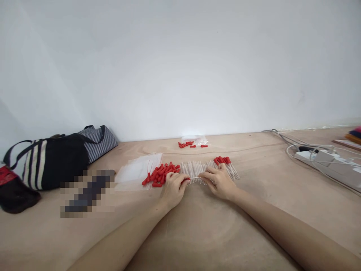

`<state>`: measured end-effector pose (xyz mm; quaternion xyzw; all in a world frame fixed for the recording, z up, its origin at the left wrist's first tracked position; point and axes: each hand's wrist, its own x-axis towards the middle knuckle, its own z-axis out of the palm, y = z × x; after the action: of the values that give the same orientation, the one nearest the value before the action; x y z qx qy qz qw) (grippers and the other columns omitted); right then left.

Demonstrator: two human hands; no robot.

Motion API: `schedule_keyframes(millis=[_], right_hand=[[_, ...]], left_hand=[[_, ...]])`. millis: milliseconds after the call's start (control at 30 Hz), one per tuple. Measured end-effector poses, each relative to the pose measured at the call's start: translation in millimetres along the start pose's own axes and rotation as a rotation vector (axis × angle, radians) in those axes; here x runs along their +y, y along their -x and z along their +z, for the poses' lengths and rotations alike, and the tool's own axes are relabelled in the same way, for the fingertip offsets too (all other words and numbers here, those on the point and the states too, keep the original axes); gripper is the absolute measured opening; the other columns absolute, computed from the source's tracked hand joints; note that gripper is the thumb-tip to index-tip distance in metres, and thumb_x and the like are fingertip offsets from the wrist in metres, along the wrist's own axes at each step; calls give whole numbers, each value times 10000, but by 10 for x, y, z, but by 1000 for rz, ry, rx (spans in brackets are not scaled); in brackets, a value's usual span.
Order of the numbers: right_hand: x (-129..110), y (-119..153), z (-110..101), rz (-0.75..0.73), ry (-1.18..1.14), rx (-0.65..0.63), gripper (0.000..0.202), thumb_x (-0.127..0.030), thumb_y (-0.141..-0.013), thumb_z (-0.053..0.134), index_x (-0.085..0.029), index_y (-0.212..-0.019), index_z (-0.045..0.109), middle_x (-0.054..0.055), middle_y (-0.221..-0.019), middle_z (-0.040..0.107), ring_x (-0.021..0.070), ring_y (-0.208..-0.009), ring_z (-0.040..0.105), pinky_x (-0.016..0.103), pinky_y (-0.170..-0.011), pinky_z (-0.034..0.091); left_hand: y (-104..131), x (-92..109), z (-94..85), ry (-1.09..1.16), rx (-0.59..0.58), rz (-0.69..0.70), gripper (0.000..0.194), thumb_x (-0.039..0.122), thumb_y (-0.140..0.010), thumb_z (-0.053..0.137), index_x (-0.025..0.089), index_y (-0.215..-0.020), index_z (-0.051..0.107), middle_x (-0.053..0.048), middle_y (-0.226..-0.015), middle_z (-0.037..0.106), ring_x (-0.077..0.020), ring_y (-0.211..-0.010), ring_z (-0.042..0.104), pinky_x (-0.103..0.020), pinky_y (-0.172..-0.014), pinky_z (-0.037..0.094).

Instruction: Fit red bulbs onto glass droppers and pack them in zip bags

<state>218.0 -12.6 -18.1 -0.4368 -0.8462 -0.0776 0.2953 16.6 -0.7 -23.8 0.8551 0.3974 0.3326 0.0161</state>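
Note:
Between the fingertips of my left hand [175, 188] a red rubber bulb [185, 181] is pinched, mostly hidden by the fingers. My right hand [220, 182] pinches a thin clear dropper tube [194, 178], which runs sideways to the bulb; how far it sits inside the bulb is hidden. Behind both hands lies a row of bare dropper tubes [193, 167], side by side. Just left of them is a heap of loose red bulbs [162, 173]. Several droppers with red bulbs on their ends [225, 160] lie beyond my right hand.
Clear plastic bags [135, 171] lie left of the heap. More red bulbs [186, 144] and a small bag sit near the wall. A black striped bag [60, 162] and a blurred-out dark item [88, 194] are at left. A white power strip with cables [332, 165] stands at right.

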Motion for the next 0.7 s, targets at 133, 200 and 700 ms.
schedule_keyframes(millis=[133,200,700], right_hand=[[-12,-3,-1,9,-15,11,223,-225,-837,401,-233,-904,614,13,-725,578,111,-618,443,299,-652,168],[-29,-2,11,-15,-18,-12,224,-203,-826,409,-245,-906,614,8,-721,580,108,-612,443,298,-648,163],[-70,21,28,122,-144,1,174,-193,-845,351,-189,-851,524,5,-766,638,108,-601,492,290,-666,187]], left_hand=[[-3,18,-9,-8,43,10,107,227,-833,453,193,-801,548,18,-760,639,-141,-725,543,-333,-773,294],[-6,46,-10,-4,58,19,109,227,-832,452,193,-797,549,16,-760,639,-142,-725,545,-334,-770,295],[-41,-11,-47,-3,131,-104,81,264,-789,532,240,-793,608,12,-801,652,-179,-806,544,-348,-737,280]])
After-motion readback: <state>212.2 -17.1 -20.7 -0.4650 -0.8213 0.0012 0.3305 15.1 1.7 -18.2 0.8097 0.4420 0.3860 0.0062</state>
